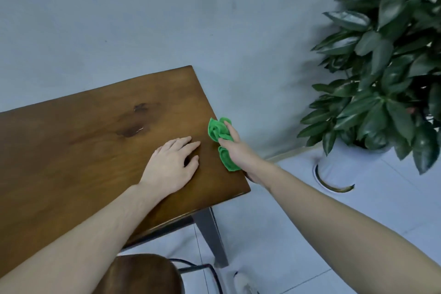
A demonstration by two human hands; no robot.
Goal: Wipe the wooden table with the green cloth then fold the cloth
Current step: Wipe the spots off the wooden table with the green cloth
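Nearest the viewer, below the wooden table [78, 157], part of a round wooden stool seat [143, 274] shows, cut off at the frame's lower edge. Beside it on the pale tiled floor lies something white, perhaps a shoe, too blurred to tell.

Two bare forearms reach forward over the table. The left hand [173, 162] rests flat on the tabletop near its right edge, fingers relaxed and spread, holding nothing. Just beyond it, at the right edge of the table, the right hand [232, 148] grips the green cloth [218, 131], bunched into a wad, fingers curled round it. One part of the cloth bulges above the hand, and a tail hangs below it against the table edge.

This looks like the wiping step, with folding not yet begun. The next move probably calls for pressing the wad down and sweeping it left across the wood, toward the dark blotches [134, 124] nearer the table's middle.

Farther off, right of the table, a leafy potted plant [386, 67] stands in a white pot against a grey wall. The table's left portion is cut off by the frame.
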